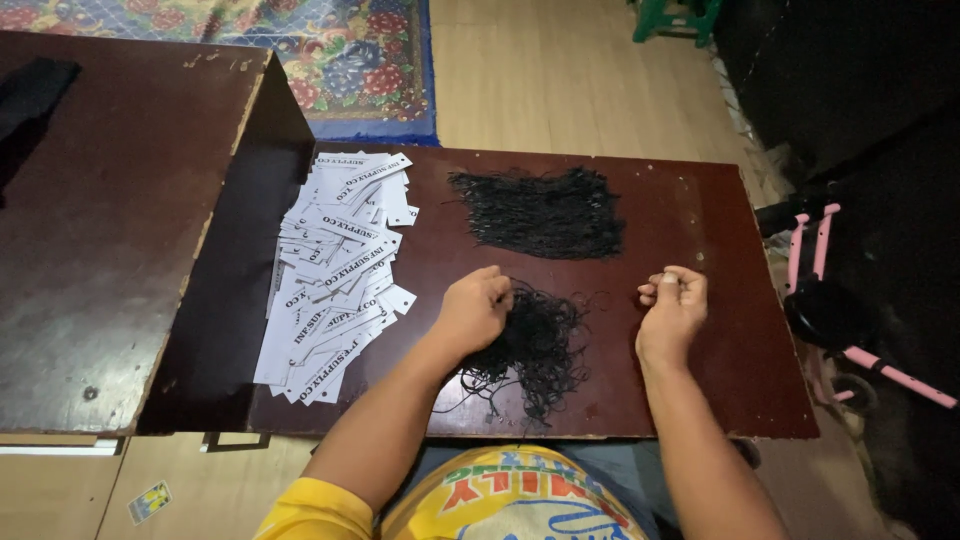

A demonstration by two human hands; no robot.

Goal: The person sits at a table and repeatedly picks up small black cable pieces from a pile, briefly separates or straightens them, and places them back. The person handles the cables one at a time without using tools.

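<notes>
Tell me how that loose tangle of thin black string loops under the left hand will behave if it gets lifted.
The tangled pile of thin black string loops will probably hang limp, since its strands curl and trail freely over the dark brown wooden table. It looks light for its bulk, being airy and see-through at the edges. The strands are knotted together, so the left hand would likely drag up a clump rather than one loop.
</notes>
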